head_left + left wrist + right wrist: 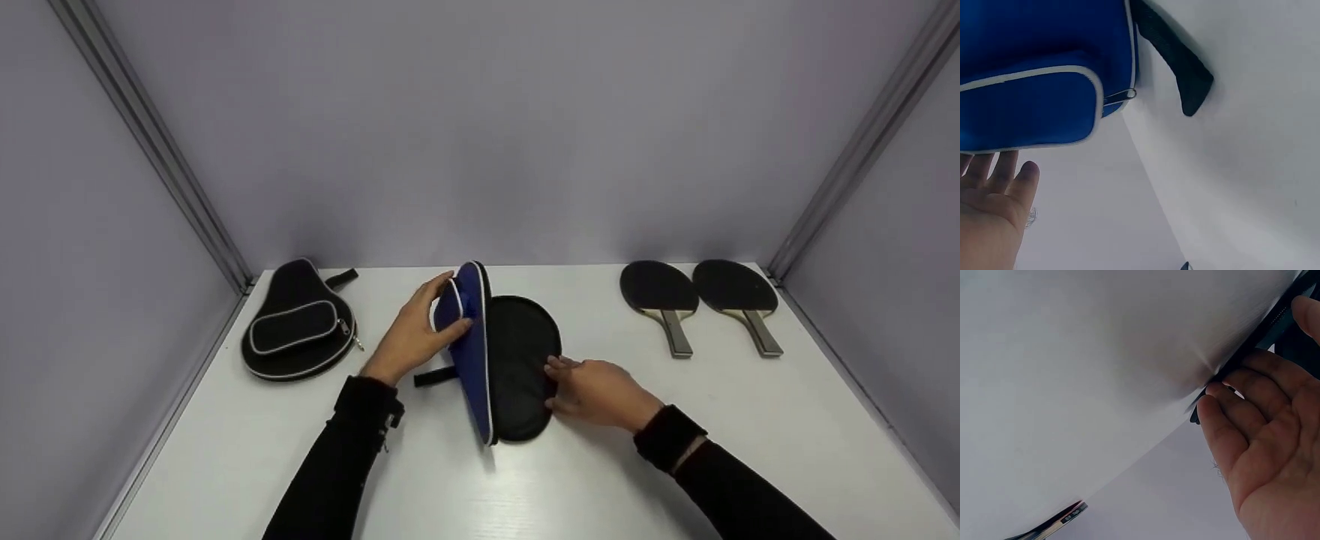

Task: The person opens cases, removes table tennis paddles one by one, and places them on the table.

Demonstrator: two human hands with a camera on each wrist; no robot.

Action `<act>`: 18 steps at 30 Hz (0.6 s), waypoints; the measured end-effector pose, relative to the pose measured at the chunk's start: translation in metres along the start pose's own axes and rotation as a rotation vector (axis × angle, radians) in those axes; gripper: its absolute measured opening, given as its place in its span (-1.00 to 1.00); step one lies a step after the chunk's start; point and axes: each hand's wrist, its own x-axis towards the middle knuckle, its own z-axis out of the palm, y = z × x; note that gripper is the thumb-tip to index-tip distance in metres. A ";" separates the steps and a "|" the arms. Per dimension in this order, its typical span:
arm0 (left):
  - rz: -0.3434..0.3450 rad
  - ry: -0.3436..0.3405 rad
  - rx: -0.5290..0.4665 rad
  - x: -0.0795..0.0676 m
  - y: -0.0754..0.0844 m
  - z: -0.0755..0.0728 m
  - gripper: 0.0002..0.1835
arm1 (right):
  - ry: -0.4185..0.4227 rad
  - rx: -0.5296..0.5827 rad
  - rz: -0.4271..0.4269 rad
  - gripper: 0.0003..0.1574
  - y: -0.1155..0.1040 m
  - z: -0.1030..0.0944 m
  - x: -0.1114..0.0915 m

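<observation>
A table tennis paddle case lies unfolded on the white table, its blue cover [474,360] raised on edge and its black half [521,367] flat. My left hand [412,334] grips the raised cover at its white-piped pocket [1033,109], thumb on the blue face. At the right rim of the black half, my right hand [604,390] holds the edge between thumb and fingers. In the right wrist view the fingers [1230,413] sit along the dark edge. A black strap [1176,62] sticks out from the case on the left.
A black paddle case [296,322] with grey piping, a zipped pocket and a strap lies at the left. Toward the back right lie two black-faced paddles [660,289] [735,289], handles pointing forward. Grey panels [480,135] enclose the table's back and sides.
</observation>
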 end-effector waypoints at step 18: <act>0.059 -0.083 0.264 0.005 -0.015 0.027 0.02 | 0.004 0.018 -0.027 -0.26 -0.001 0.005 0.002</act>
